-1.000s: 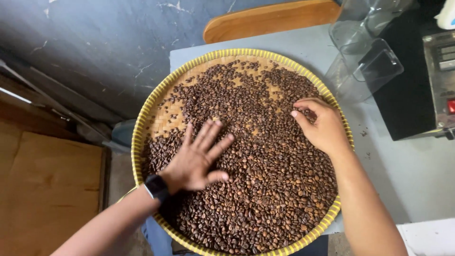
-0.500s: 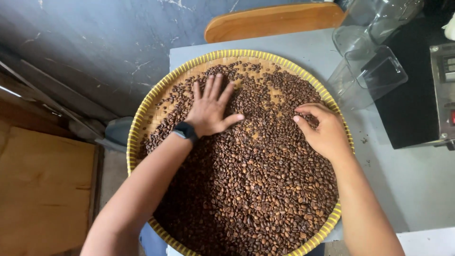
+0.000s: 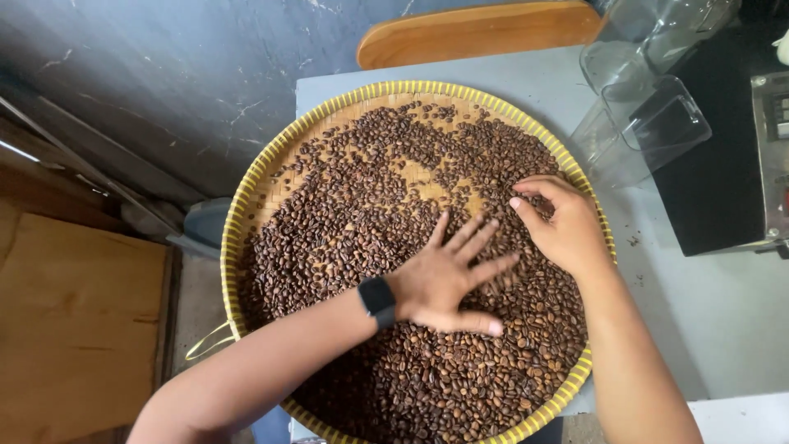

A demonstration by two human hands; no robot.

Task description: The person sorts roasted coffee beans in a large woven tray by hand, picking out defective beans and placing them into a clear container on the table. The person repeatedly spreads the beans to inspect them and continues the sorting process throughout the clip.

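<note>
Sorting roasted coffee beans (image 3: pixel 370 205) in the woven tray (image 3: pixel 246 197), left hand (image 3: pixel 444 279) is lying flat and open, right hand (image 3: pixel 563 226) is curling loosely, pinching nothing yet, probably needing careful picking next.

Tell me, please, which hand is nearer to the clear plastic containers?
Right. The right hand rests on the beans by the tray's right rim, just below the clear plastic containers; the left hand lies mid-tray.

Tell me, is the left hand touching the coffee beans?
Touching. The head view shows the left hand lying flat, fingers spread, directly on the beans in the tray, with no gap beneath the palm.
</note>
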